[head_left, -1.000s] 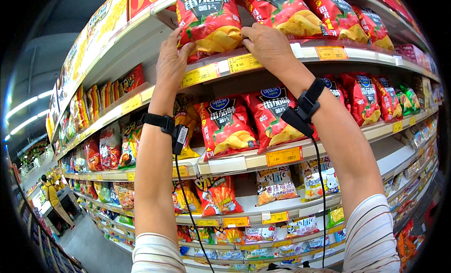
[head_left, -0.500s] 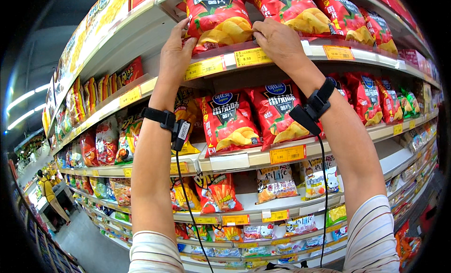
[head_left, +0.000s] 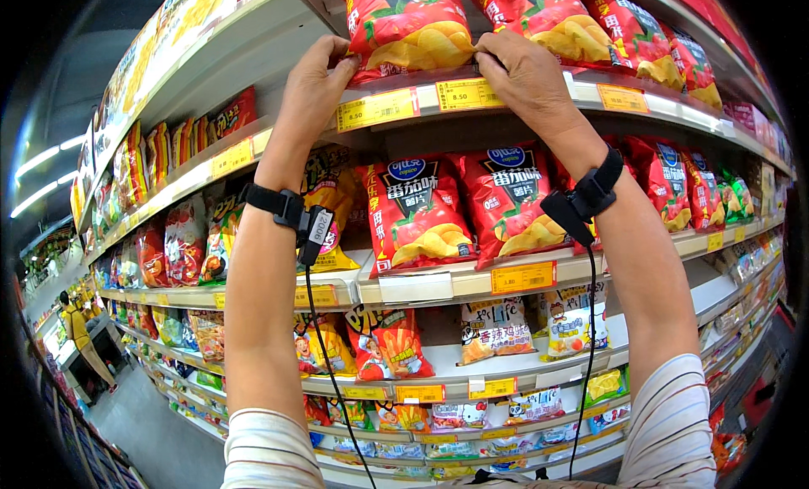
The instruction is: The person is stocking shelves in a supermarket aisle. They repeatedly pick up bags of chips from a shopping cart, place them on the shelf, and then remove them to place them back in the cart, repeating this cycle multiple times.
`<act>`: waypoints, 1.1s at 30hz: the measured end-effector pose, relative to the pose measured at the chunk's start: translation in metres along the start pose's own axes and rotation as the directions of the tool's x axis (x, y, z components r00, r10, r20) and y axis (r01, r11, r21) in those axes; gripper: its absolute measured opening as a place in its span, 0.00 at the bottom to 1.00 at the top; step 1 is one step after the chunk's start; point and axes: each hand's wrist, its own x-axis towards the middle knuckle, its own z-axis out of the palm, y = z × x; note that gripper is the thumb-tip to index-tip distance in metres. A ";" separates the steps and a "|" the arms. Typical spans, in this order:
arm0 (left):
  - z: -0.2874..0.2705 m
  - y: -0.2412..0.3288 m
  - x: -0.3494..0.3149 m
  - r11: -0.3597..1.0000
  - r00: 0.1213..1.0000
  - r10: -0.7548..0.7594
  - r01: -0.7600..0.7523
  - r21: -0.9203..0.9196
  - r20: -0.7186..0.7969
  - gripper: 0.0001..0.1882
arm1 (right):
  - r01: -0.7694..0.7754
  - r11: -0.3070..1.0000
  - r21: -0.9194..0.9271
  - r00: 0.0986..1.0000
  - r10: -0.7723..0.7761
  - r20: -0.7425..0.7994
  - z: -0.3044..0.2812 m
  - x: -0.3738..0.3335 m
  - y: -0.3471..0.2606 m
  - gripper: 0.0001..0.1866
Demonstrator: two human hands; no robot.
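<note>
— Snack shelving (head_left: 472, 284) fills your view, bending toward the rim, and far off on the left a person in a yellow top (head_left: 77, 331) stands on the grey floor (head_left: 143, 422).

— And the bag?

— Your red chip bag (head_left: 410, 26) is at the front of the upper shelf (head_left: 583, 93), just above the yellow price tags (head_left: 469, 95), with another red bag (head_left: 548, 26) to its right.

— Which way does it point?

— Its printed front faces you. Its long axis runs up and down, bottom edge toward you; its top is cut off by the edge of your view.

— Each grip?

— Your right grip (head_left: 527, 72) pinches the bag's lower right corner. Your left grip (head_left: 323, 72) meets the lower left edge, thumb below the forefinger; you cannot tell whether it is pressed together on the film.

— Anything different from half a second ago?

— Bag and tags sit a little farther right and higher in your view, so less of the bag's top shows. Both grips keep their places against it, and it faces you as before.
</note>
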 end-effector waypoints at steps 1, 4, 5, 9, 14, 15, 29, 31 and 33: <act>0.000 -0.003 0.001 0.997 0.998 0.056 -0.054 0.048 -0.032 0.09 | 0.008 1.000 0.002 1.000 -0.008 -0.011 0.000 0.000 -0.001 0.06; 0.003 -0.011 0.005 0.955 0.968 0.224 -0.196 0.223 -0.110 0.09 | 0.026 1.000 -0.004 0.999 -0.026 -0.035 0.000 0.000 -0.003 0.06; 0.005 -0.013 0.005 0.926 0.952 0.279 -0.231 0.298 -0.128 0.08 | 0.028 1.000 -0.013 0.999 -0.029 -0.036 0.000 -0.001 -0.003 0.06; 0.009 -0.016 0.002 0.915 0.966 0.232 -0.177 0.364 -0.115 0.09 | 0.022 1.000 0.013 1.000 -0.022 -0.015 -0.005 -0.003 0.000 0.05; 0.002 -0.017 0.000 0.970 0.988 0.134 -0.114 0.213 -0.079 0.09 | 0.019 0.999 0.044 1.000 -0.019 -0.002 -0.006 -0.005 -0.003 0.05; 0.001 -0.017 -0.001 0.969 0.987 0.142 -0.124 0.212 -0.072 0.09 | 0.020 0.998 0.053 1.000 -0.020 -0.007 -0.008 -0.006 -0.005 0.05; 0.016 0.010 0.002 0.992 1.000 -0.023 0.025 0.122 -0.016 0.12 | 0.079 0.987 -0.137 0.997 -0.081 -0.004 -0.020 -0.012 0.003 0.07; 0.018 0.014 0.005 0.992 0.999 0.003 0.001 0.128 -0.032 0.12 | 0.080 0.978 -0.193 0.996 -0.088 -0.032 -0.020 -0.014 0.005 0.09; 0.015 0.020 0.006 0.993 1.000 -0.024 0.025 0.119 -0.012 0.11 | 0.064 0.977 -0.203 0.997 -0.071 -0.024 -0.023 -0.012 0.001 0.12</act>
